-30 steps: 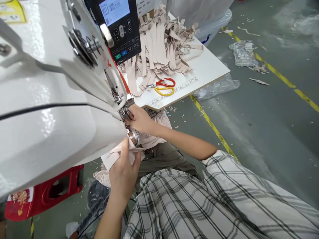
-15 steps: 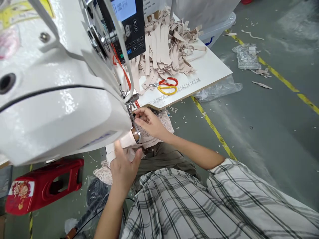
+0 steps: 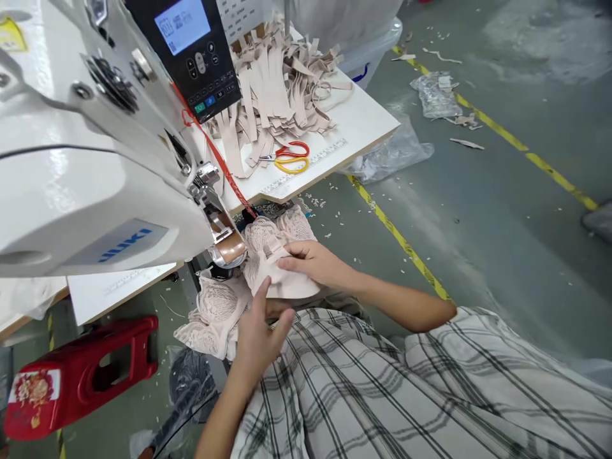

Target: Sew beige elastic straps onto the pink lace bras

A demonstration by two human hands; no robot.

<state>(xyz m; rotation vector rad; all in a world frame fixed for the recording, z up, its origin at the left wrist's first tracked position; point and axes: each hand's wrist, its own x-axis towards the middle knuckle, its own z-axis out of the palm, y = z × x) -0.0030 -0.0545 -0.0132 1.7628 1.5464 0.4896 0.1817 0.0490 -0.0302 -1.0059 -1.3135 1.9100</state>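
Note:
My right hand [image 3: 313,263] rests on a pale pink lace garment [image 3: 275,255] on my lap, its fingers pinching the fabric beside a small strap end. My left hand [image 3: 261,331] is lower, with fingers spread, thumb and forefinger against the garment's lower edge. The garment hangs just right of the sewing machine's cylinder arm and presser foot [image 3: 224,245]. The white sewing machine [image 3: 90,191] fills the upper left, with its control panel [image 3: 189,54] above.
A heap of beige straps [image 3: 277,92] and red-and-yellow scissors [image 3: 289,156] lie on the white table [image 3: 363,121]. A red plastic stool [image 3: 81,373] lies on the floor at lower left. Yellow floor tape [image 3: 399,239] and plastic bags [image 3: 435,92] sit to the right.
Both hands have come away from the needle area and drawn the lace garment down toward my lap. The view has shifted, showing more of the machine's front.

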